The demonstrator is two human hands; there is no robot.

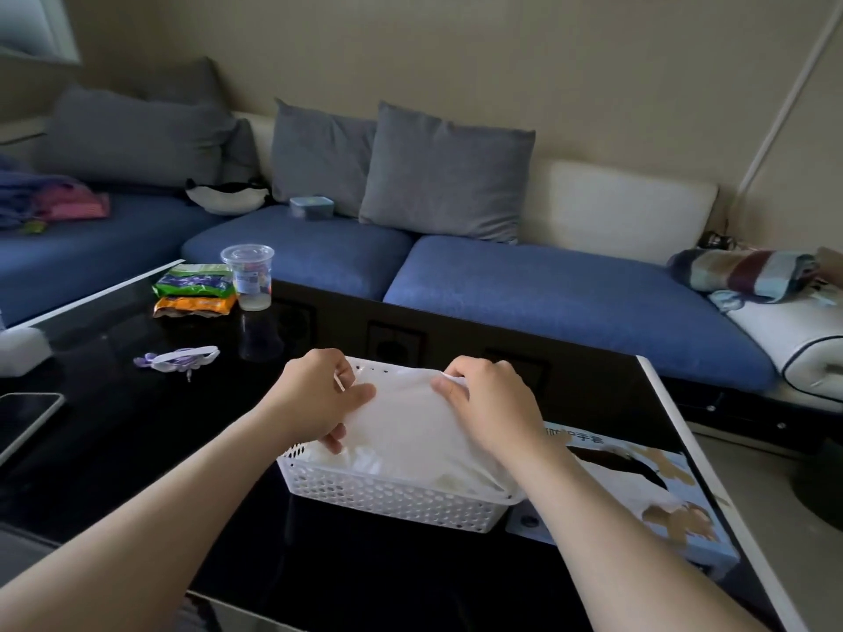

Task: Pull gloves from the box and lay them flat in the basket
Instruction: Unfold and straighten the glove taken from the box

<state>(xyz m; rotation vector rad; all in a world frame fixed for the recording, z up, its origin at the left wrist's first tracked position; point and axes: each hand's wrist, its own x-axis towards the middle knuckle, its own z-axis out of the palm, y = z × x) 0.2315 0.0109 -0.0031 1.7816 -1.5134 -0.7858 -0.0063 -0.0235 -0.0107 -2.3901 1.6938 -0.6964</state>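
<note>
pinching one glove, left hand and right hand, over one basket, one box

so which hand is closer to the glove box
Right. The right hand pinches the glove just beside the glove box; the left hand holds the glove's other edge, across the basket from it.

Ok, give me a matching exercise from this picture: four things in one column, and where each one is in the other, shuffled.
Things
1. white perforated plastic basket
2. clear lidded plastic cup
3. light blue cardboard glove box
4. thin translucent white glove

Places
a. beside the green and orange snack packets
b. pinched by the left hand and right hand
c. lying flat at the right edge of the glossy black table
d. at that table's centre

Pairs: 1-d, 2-a, 3-c, 4-b
</note>
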